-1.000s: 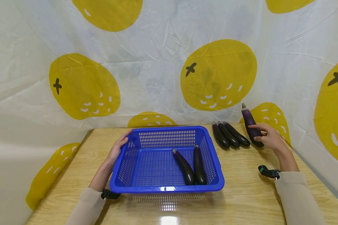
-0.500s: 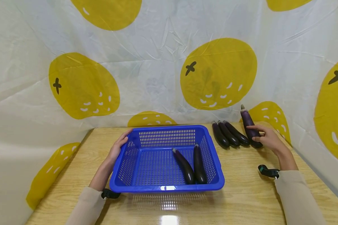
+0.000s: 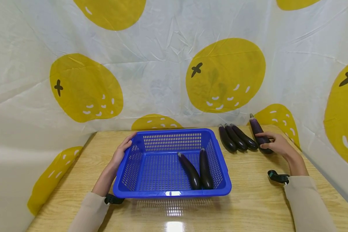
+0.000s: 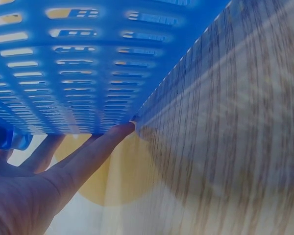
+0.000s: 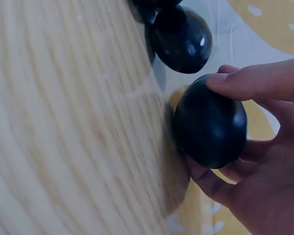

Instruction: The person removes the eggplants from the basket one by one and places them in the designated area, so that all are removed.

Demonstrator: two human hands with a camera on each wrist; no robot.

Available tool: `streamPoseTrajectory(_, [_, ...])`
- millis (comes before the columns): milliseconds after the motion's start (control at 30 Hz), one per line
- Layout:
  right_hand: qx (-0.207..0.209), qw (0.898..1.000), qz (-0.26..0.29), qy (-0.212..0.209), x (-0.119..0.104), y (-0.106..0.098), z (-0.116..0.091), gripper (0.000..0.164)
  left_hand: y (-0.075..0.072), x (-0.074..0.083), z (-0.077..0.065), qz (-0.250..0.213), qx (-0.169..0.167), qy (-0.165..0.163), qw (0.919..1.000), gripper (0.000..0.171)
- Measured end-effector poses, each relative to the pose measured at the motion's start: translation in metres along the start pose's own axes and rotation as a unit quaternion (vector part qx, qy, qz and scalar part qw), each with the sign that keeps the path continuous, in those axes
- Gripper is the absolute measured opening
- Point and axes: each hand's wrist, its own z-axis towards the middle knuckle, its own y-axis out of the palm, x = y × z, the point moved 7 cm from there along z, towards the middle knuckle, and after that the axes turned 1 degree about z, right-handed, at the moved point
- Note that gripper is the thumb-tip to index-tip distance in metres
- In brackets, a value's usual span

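Observation:
In the head view, a blue plastic basket (image 3: 169, 194) stands mid-table with two dark eggplants (image 3: 189, 170) inside it. My left hand (image 3: 120, 154) rests at its far left corner; the left wrist view has my straight fingers (image 4: 95, 152) against the outer wall. At the right, my right hand (image 3: 276, 145) holds one eggplant (image 3: 256, 127) near its thick end, thumb on one side and fingers on the other. That eggplant (image 5: 210, 127) lies at or just above the wood in the right wrist view. Several centimetres left, three more eggplants (image 3: 237, 138) lie in a row.
The wooden table (image 3: 246, 199) runs up to a white curtain (image 3: 156, 83) printed with yellow fruit, which also closes in both sides. The row of eggplants sits between the basket's right wall and my right hand.
The eggplant in my right hand first shifted slightly left, up to the row, then slightly right. Its stem end has come down lower. My left hand and the basket have stayed in place.

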Motion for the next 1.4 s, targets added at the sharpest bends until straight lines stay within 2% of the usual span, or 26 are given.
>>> streamPoseTrajectory(367, [-0.016, 0.999, -0.045, 0.014, 0.004, -0.005, -0.001, 0.061, 0.0, 0.0, 0.0, -0.004, 0.002, -0.003, 1.0, 0.053])
streamPoseTrajectory(667, [-0.023, 0.998, -0.06, 0.0, 0.003, -0.01, -0.003, 0.076, 0.0, 0.0, 0.0, -0.004, 0.001, -0.002, 1.0, 0.053])
streamPoseTrajectory(833, [-0.032, 0.997, -0.063, 0.002, 0.003, -0.011, -0.005, 0.072, 0.001, 0.001, 0.0, -0.002, 0.0, -0.001, 1.0, 0.054])
streamPoseTrajectory(1100, [-0.045, 0.998, -0.036, 0.007, 0.001, -0.01, -0.009, 0.067, 0.001, 0.001, -0.001, 0.0, 0.002, -0.006, 1.0, 0.053])
streamPoseTrajectory(1400, [-0.038, 0.999, -0.029, -0.002, 0.002, -0.011, -0.008, 0.063, 0.0, 0.0, 0.0, 0.002, 0.004, -0.004, 1.0, 0.053])
